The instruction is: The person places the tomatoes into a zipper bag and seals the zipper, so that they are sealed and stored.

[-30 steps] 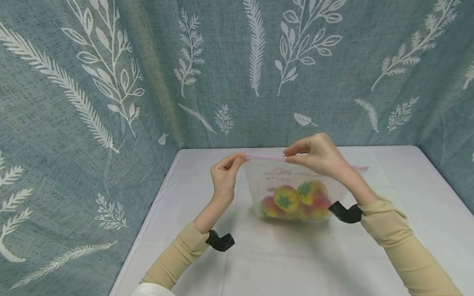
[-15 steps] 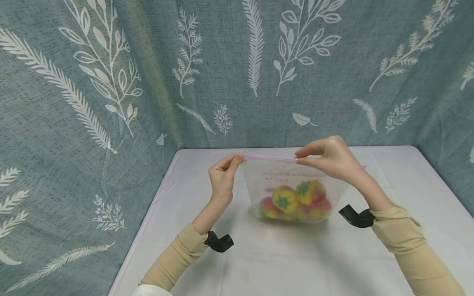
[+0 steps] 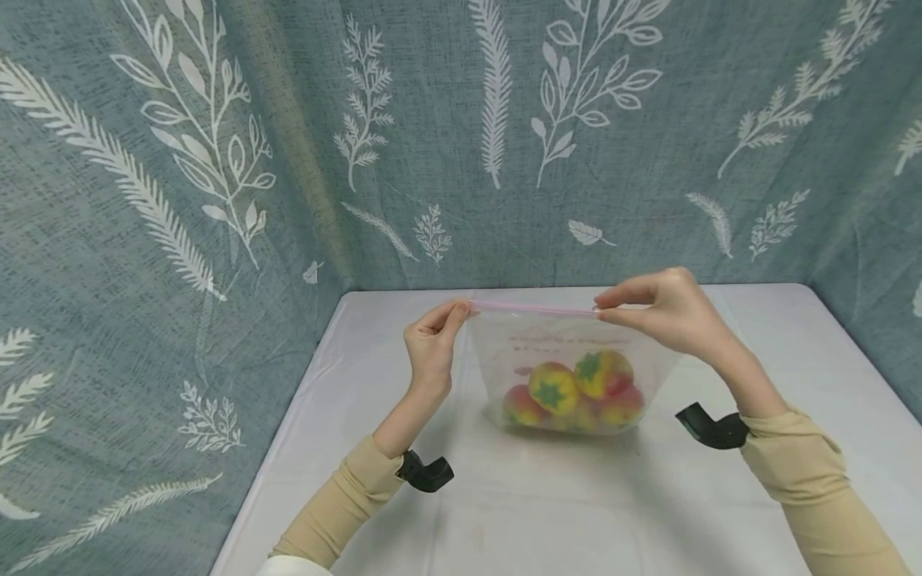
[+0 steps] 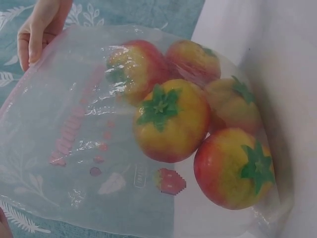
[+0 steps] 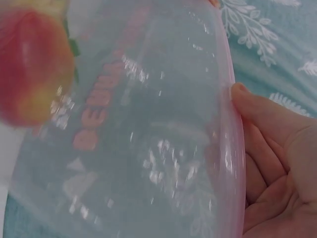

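A clear zip bag (image 3: pixel 497 352) with a pink seal strip (image 3: pixel 533 308) hangs upright between the hands, its bottom close to the table. Inside lie several red-and-yellow tomato-like fruits (image 4: pixel 171 121) with green star-shaped tops. My left hand (image 3: pixel 434 344) pinches the strip's left end between thumb and fingers; only a sliver of that hand shows in the left wrist view. Toward the strip's right end, my right hand (image 3: pixel 666 310) pinches the pink edge, thumb on the near side. In the right wrist view, that hand's thumb (image 5: pixel 262 111) presses the strip, with the other fingers partly behind it.
A white-covered table (image 3: pixel 504 504) lies under the bag. Blue-green curtains (image 3: pixel 432 120) with white leaf patterns enclose its back and sides. Each wrist carries a black camera mount, such as the right mount (image 3: pixel 713 428).
My right hand has slid to the right along the pink strip, from near its middle toward its right end. My left hand and the bag have stayed nearly in place.
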A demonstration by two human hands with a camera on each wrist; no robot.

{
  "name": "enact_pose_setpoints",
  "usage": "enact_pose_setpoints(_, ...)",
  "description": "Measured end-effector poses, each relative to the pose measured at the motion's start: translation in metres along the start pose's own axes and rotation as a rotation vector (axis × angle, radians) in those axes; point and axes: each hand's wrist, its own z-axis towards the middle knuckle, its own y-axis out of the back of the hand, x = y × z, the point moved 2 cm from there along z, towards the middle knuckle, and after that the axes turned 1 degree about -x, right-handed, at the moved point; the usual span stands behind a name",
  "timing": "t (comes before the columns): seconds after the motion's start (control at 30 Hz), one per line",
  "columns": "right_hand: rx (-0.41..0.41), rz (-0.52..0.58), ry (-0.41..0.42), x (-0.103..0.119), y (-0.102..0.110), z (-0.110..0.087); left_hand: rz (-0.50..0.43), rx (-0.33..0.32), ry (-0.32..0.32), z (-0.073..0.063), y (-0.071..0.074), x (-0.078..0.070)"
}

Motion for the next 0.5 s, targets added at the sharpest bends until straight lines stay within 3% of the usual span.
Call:
enact_pose_setpoints(0.33, 0.002, 0.020, -0.068, -0.010, 0.012, -0.012, -0.004, -0.004, -0.002, 0.000, 0.001, 0.001)
enact_pose_setpoints(0.5, -0.007, 0.018, -0.143, -0.014, 0.016, -0.017, -0.006, -0.003, -0.004, 0.000, 0.000, 0.000)
